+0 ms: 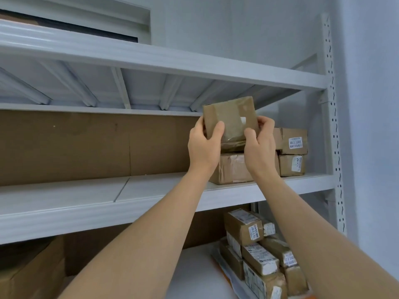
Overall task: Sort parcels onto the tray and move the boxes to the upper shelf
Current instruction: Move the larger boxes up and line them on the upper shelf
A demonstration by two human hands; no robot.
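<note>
Both bare arms reach up and forward, wrists bent back. The left hand (203, 145) clamps the left edge of a small brown taped cardboard box (230, 120), thumb on its front; the right hand (260, 140) pinches the right edge likewise. The box sits tilted atop a crumpled brown parcel (232, 168) on the white metal shelf (151, 190), beside 2 stacked labelled cartons (291, 151).

Two bare forearms run up from the lower edge of the head view, with no sleeves, gloves, watch or rings visible. The left hand (204, 145) and right hand (260, 143) show short, unpainted nails.
</note>
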